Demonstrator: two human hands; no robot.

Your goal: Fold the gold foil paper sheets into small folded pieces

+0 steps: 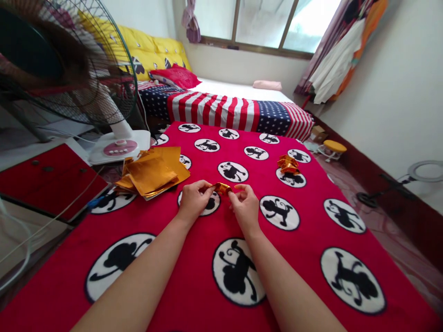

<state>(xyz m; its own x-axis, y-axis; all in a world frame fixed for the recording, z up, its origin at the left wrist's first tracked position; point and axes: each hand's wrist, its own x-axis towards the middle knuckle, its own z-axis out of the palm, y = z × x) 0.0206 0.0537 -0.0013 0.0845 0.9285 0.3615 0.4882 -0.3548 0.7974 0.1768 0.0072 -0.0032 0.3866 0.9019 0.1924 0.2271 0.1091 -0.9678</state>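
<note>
Bedroom, daylight from a window (263, 23) at the far wall. Red blanket (194, 281) with monkey roundels covers the work surface.

Left hand (194, 198) and right hand (245, 205) meet near the blanket's centre. Both pinch one small gold foil piece (222, 187) between thumb and fingertips, one hand at each end. The piece is held just above the blanket and looks partly folded; the exact shape cannot be told.

Stack of gold sheets (152, 174) lies fanned near the left edge. Folded gold pieces (288, 164) sit toward the far right, well apart from the hands.

Fan (119, 146) stands beyond the left edge. Bed (224, 110) with a flag-pattern cover lies past the far edge.
</note>
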